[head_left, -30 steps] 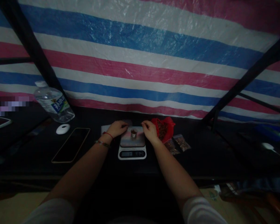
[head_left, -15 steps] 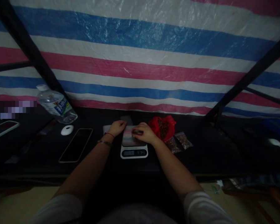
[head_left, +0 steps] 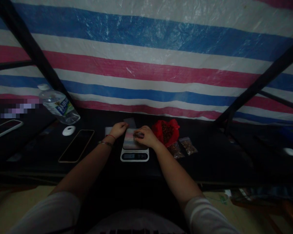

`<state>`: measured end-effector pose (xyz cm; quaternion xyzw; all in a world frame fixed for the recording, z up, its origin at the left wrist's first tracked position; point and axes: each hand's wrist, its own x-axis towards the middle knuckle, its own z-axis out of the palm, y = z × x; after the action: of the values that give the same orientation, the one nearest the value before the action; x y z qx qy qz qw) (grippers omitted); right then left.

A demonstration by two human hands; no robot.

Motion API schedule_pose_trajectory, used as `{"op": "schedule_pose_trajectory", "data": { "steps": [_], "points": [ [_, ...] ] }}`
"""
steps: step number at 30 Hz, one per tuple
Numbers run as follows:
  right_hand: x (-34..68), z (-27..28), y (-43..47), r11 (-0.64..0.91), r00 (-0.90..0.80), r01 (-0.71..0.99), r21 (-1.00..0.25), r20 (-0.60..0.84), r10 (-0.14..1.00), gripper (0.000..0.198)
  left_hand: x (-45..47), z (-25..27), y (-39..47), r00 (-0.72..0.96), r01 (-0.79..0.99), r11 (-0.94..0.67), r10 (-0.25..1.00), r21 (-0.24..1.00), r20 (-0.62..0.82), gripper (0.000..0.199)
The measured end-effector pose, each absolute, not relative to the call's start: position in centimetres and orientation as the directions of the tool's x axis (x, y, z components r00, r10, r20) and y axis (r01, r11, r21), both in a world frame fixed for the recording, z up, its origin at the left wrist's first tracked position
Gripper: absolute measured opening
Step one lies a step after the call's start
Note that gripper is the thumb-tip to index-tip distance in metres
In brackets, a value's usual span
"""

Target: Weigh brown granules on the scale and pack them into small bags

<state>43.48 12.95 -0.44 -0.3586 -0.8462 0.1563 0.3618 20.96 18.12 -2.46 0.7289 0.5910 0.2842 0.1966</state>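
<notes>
A white digital kitchen scale (head_left: 134, 160) lies in front of me. Over its plate, my right hand (head_left: 148, 136) is closed around a small clear bag of brown dried bits (head_left: 138, 134). Whether the bag rests on the plate is hard to tell. At the scale's upper left corner, my left hand (head_left: 119, 129) has its fingers pressed together; what they pinch, if anything, cannot be made out. Thin clear plastic bags (head_left: 130, 122) lie close to those fingers. To the right of my right hand stands an open red plastic bag (head_left: 175, 137) with brown dried pieces in it.
Right of the scale lie two small filled bags, one clear packet (head_left: 188, 146) beside another (head_left: 176, 151). On the left are a phone (head_left: 76, 146), a white mouse-like object (head_left: 68, 130) and a plastic bottle (head_left: 60, 105). Slanted black posts (head_left: 244, 87) flank a striped sheet (head_left: 146, 70).
The view has shifted slightly, so everything sits a little further left and higher. Both hands keep nearly the same place at the scale, the right one still around the small bag.
</notes>
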Motion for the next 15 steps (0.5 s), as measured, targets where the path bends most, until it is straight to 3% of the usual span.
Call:
{"op": "schedule_pose_trajectory", "data": {
  "steps": [3, 8, 15],
  "points": [
    [43.5, -0.7, 12.8, 0.693, -0.492, 0.488, -0.531, 0.488, 0.721, 0.031, 21.0, -2.7, 18.1, 0.101, 0.725, -0.195, 0.979, 0.660, 0.177, 0.038],
    [44.0, -0.7, 12.7, 0.699, -0.461, 0.430, -0.572, 0.527, 0.715, 0.056, 21.1, -2.7, 17.8, 0.065, 0.695, -0.180, 0.980, 0.696, 0.189, 0.040],
    [45.8, -1.6, 13.6, 0.697, -0.128, 0.400, -0.595, 0.717, 0.685, 0.037, 21.1, -2.6, 18.0, 0.100, 0.749, -0.199, 0.977, 0.632, 0.188, 0.037]
  ]
}}
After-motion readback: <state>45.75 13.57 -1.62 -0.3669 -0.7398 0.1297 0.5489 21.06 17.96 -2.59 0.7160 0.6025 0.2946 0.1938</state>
